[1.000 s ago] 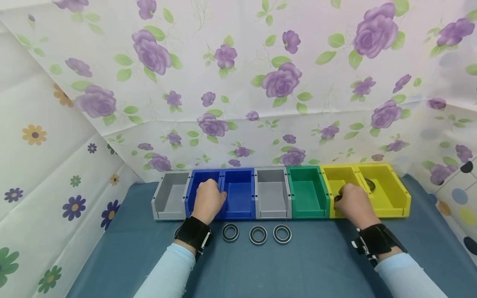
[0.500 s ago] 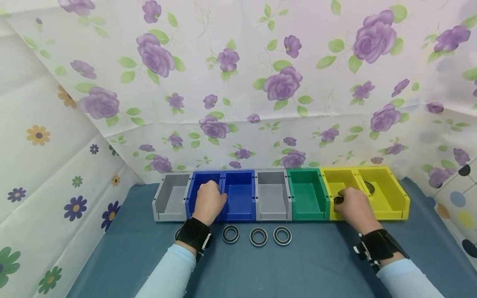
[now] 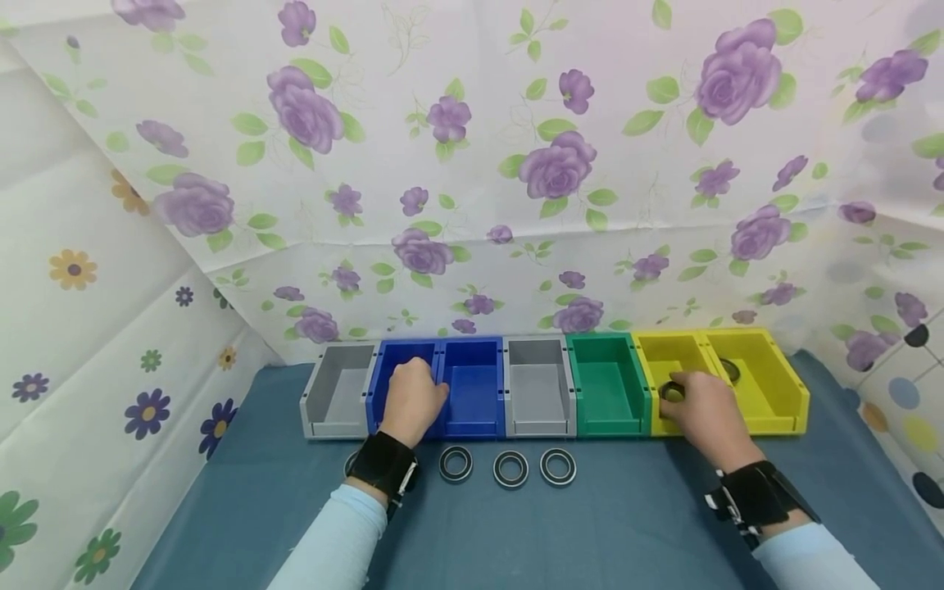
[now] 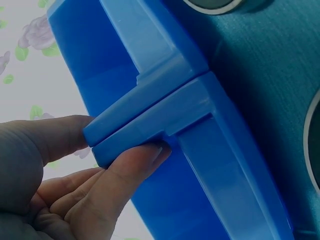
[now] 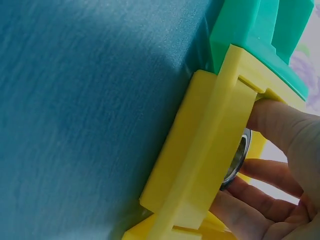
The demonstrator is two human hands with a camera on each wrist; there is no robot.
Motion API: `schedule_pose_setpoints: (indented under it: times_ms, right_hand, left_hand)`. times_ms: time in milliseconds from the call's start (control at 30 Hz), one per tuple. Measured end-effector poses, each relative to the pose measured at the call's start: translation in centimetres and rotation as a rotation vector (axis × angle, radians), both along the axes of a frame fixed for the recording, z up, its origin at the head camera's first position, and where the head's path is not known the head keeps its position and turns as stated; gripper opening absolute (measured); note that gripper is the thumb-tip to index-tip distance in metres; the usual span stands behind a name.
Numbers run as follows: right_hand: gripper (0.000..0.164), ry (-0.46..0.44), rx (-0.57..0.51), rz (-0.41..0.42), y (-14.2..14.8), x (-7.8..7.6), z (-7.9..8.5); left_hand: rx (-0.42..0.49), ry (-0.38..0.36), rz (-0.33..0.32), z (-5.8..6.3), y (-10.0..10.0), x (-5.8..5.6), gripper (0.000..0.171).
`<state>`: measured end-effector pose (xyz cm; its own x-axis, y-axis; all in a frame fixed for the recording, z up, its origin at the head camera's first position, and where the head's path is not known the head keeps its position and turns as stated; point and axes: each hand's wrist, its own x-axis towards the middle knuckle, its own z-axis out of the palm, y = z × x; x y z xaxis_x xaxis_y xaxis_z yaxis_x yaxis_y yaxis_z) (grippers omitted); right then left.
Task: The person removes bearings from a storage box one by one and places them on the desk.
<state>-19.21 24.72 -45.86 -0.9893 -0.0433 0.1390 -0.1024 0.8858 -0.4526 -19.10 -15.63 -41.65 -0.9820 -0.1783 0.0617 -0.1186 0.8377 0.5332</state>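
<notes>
My left hand (image 3: 415, 400) pinches the adjoining side walls of two blue bins (image 4: 150, 107), with the thumb on one side and the index finger on the other. Inside the left yellow bin (image 3: 674, 352), my right hand (image 3: 710, 414) holds a ring-shaped bearing (image 3: 672, 392) by its edge. The right wrist view shows this bearing (image 5: 238, 159) tilted up behind the bin's front lip, partly hidden. A second bearing (image 3: 729, 370) leans in the right yellow bin (image 3: 770, 385). In front of the bins lie several bearings, one (image 3: 456, 465) near my left wrist and another partly behind it.
The row also has a grey bin (image 3: 342, 385) at the left end, a grey bin (image 3: 541, 381) mid-row and a green bin (image 3: 609, 381). Blue cloth (image 3: 560, 533) covers the table. A flowered sheet (image 3: 472, 188) hangs behind the bins.
The bearing in my right hand has tipped so that its ring face shows more. My right wrist has shifted slightly right and down. The left hand keeps its place.
</notes>
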Motion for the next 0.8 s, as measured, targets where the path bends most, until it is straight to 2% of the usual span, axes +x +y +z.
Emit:
schedule_pose_setpoints:
  times_ms: [133,300,600,800]
  right_hand:
    - [0.038,0.003,-0.002,0.001,0.0,0.3,0.6]
    - [0.048,0.028,-0.023,-0.019,-0.1,0.8,1.6]
    - [0.043,0.161,-0.023,-0.033,-1.0,1.5,3.3]
    - [0.041,0.227,-0.031,0.000,-2.1,2.4,4.5]
  left_hand:
    - [0.000,-0.001,0.006,0.0,0.0,0.1,0.036]
    - [0.004,-0.004,0.011,0.0,0.0,0.1,0.035]
    - [0.008,-0.006,0.014,-0.1,0.1,0.0,0.032]
    - [0.009,-0.002,0.012,-0.1,0.1,-0.1,0.029]
